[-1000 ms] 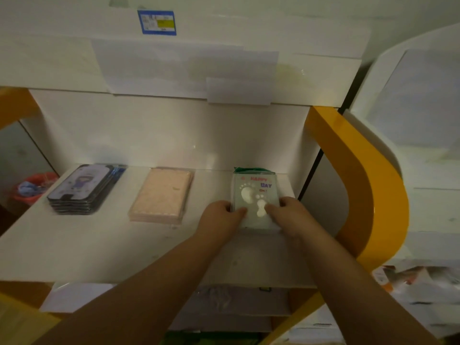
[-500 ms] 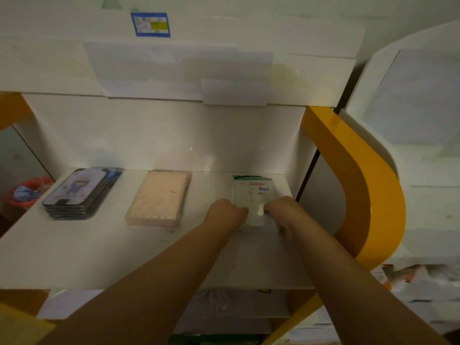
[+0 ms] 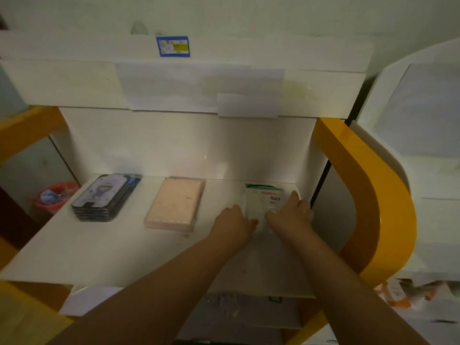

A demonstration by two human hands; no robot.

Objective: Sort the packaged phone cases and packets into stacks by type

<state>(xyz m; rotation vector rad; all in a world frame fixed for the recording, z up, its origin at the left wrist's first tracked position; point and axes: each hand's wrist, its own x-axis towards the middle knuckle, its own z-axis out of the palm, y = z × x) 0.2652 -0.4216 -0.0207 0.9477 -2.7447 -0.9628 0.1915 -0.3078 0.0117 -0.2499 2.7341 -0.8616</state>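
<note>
Head view, shelf: a white shelf (image 3: pixel 104 247) carries three piles set well apart in a row.
Head view, left pile: dark packaged phone cases (image 3: pixel 104 199), neatly stacked near the left edge.
Head view, middle pile: a pink packet stack (image 3: pixel 174 204), squared and untouched.
Head view, right pile: white packets with a green top edge (image 3: pixel 263 201), lying close to the shelf's right wall.
Left hand: my left hand (image 3: pixel 232 226) presses against the near left edge of the white packets; whether its fingers curl round the edge I cannot tell, as they are hidden under the knuckles.
Right hand: my right hand (image 3: pixel 290 215) lies along the pile's right side, fingers (image 3: pixel 293 197) fairly straight and together, flat against the packets.
Step, as I judge it: squaring this last pile.
Risk: slippery wrappers may slide if I push unevenly, so the pile fans out.
Risk: pushing too far back or right could jam packets against the wall and bend them.
</note>
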